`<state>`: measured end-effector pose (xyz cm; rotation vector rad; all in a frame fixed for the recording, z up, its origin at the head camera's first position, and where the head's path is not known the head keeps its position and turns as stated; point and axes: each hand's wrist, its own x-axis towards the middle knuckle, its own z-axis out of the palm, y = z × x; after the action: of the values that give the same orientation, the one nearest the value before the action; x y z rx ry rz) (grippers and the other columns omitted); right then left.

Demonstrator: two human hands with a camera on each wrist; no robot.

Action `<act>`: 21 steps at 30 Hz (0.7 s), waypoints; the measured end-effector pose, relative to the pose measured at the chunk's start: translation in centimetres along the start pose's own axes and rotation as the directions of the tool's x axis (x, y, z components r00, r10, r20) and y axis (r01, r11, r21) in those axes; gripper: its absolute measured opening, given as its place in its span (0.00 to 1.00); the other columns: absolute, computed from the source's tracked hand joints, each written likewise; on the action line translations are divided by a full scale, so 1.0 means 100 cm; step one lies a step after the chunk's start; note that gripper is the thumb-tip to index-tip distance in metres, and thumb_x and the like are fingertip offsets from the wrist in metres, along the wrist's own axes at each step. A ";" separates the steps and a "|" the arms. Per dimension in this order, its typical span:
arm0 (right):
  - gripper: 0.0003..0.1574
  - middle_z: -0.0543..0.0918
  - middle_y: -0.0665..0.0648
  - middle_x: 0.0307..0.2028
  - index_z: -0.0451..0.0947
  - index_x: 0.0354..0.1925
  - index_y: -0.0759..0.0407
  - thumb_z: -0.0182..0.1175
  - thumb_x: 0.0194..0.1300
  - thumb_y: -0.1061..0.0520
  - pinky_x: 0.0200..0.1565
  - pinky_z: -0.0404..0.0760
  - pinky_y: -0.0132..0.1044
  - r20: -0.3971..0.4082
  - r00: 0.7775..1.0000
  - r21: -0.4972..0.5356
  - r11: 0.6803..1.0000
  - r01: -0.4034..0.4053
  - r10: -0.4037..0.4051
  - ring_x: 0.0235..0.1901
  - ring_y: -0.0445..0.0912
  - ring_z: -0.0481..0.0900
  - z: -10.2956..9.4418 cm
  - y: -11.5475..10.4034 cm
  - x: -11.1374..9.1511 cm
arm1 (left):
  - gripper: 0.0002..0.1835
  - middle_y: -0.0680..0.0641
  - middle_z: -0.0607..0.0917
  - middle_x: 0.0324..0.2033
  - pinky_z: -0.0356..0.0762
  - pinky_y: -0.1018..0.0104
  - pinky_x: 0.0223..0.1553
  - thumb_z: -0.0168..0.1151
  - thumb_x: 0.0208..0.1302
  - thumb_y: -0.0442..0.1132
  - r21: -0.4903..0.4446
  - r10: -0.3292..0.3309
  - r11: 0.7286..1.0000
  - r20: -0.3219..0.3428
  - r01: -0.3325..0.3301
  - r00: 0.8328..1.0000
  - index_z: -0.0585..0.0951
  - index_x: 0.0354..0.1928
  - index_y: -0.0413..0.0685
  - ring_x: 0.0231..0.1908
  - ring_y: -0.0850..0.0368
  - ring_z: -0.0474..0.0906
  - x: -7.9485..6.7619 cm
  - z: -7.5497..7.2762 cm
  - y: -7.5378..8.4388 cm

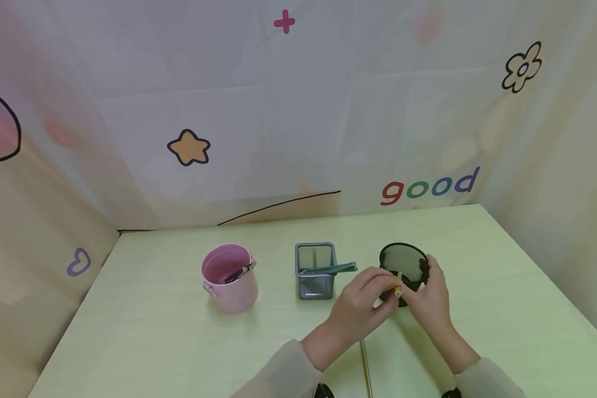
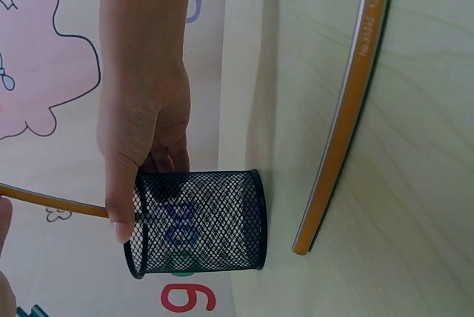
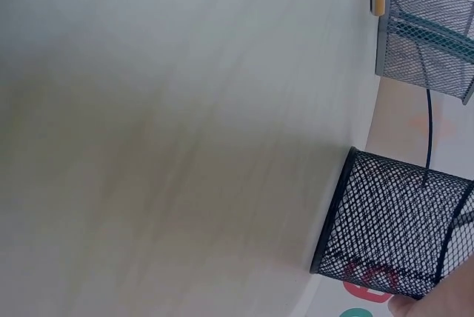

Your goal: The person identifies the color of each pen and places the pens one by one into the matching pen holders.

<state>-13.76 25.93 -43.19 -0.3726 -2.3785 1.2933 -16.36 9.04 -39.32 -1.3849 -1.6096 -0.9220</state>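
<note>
My left hand (image 1: 360,301) pinches a yellow pencil (image 1: 398,290) over the black mesh pen cup (image 1: 403,257). In the left wrist view the pencil (image 2: 55,201) runs from the left fingertips to the right thumb at the cup's rim. My right hand (image 1: 433,301) grips the black mesh cup (image 2: 204,221), with its fingers round the far side. In the right wrist view only part of that hand (image 3: 444,295) shows beside the cup (image 3: 392,221). A second yellow pencil (image 1: 365,365) lies on the table under the left forearm; its side (image 2: 344,109) shows large in the left wrist view.
A grey square mesh holder (image 1: 315,284) with green pencils (image 1: 330,269) leaning in it stands left of the hands. Farther left is a pink bucket (image 1: 236,296) with dark pencils or pens (image 1: 239,273) inside. A printed curtain (image 1: 278,110) hangs behind the pale table (image 1: 154,342).
</note>
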 end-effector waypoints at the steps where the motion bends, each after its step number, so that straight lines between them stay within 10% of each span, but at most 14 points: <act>1: 0.52 0.57 0.77 0.65 0.42 0.70 0.76 0.61 0.60 0.60 0.65 0.61 0.59 0.000 1.000 -0.002 1.000 0.000 0.000 0.65 0.66 0.58 0.000 0.000 0.000 | 0.12 0.48 0.81 0.36 0.74 0.83 0.47 0.65 0.51 0.28 0.001 -0.009 1.000 0.009 0.009 1.000 0.79 0.39 0.40 0.38 0.61 0.79 0.000 0.001 0.000; 21: 0.54 0.55 0.77 0.66 0.41 0.70 0.76 0.62 0.58 0.62 0.65 0.61 0.60 0.016 1.000 0.013 1.000 0.005 -0.005 0.66 0.66 0.56 -0.002 0.000 -0.001 | 0.09 0.51 0.83 0.34 0.75 0.82 0.45 0.67 0.52 0.33 0.086 -0.149 0.986 0.048 0.145 0.988 0.82 0.36 0.44 0.37 0.61 0.79 -0.006 0.022 -0.007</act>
<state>-13.61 26.01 -43.14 -0.3530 -2.3820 1.3131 -17.24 10.72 -40.82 -1.2571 -1.7899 -0.8991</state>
